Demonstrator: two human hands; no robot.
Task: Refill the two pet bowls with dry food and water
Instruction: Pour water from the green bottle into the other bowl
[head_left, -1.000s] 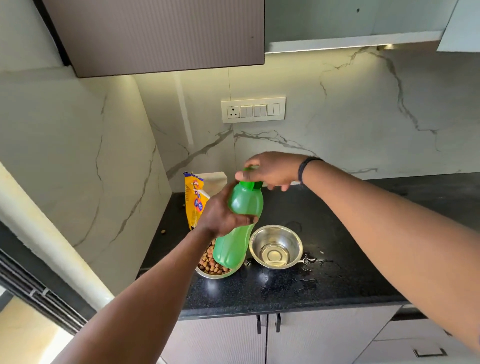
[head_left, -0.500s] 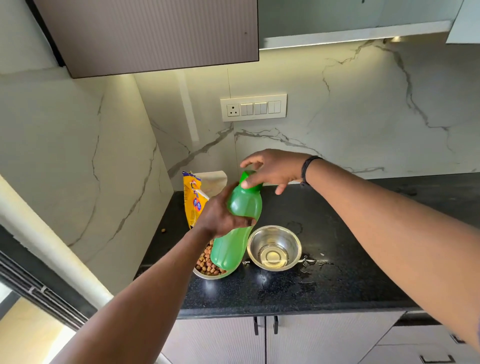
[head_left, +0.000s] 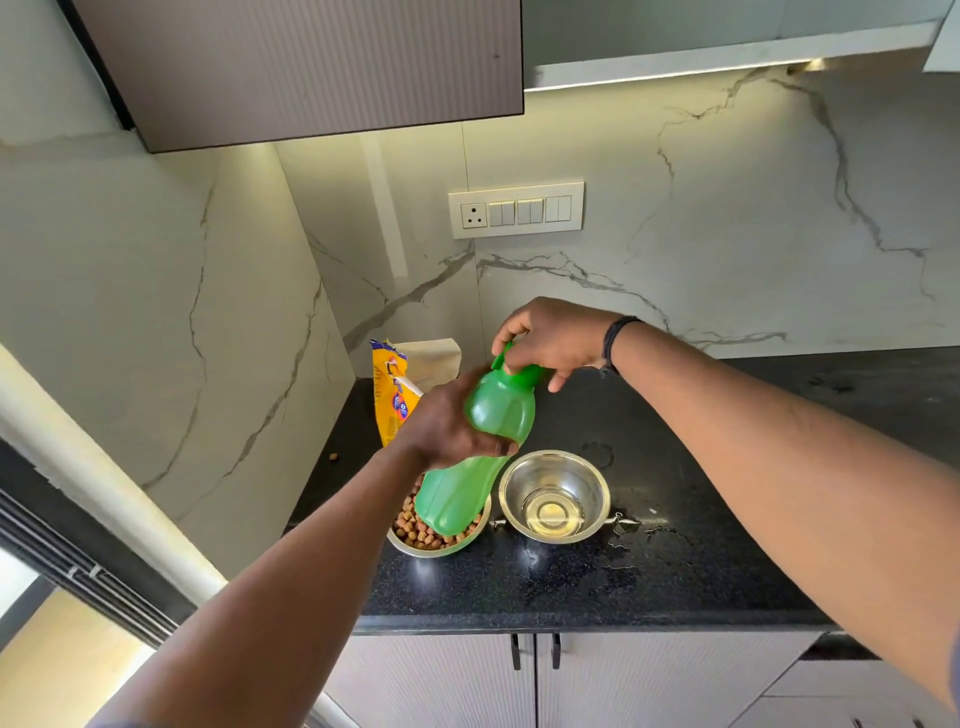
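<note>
Fingers of left hand wrap green bottle mid-body; right hand pinches its cap.

Print on yellow food bag illegible.

Bright green bottle with a deeper green cap. Shiny silver bowl of clear water; second silver bowl full of brown kibble. Yellow-orange food bag with blue and red print. Black speckled counter. White marble wall, grey-veined. Black wristband.
</note>
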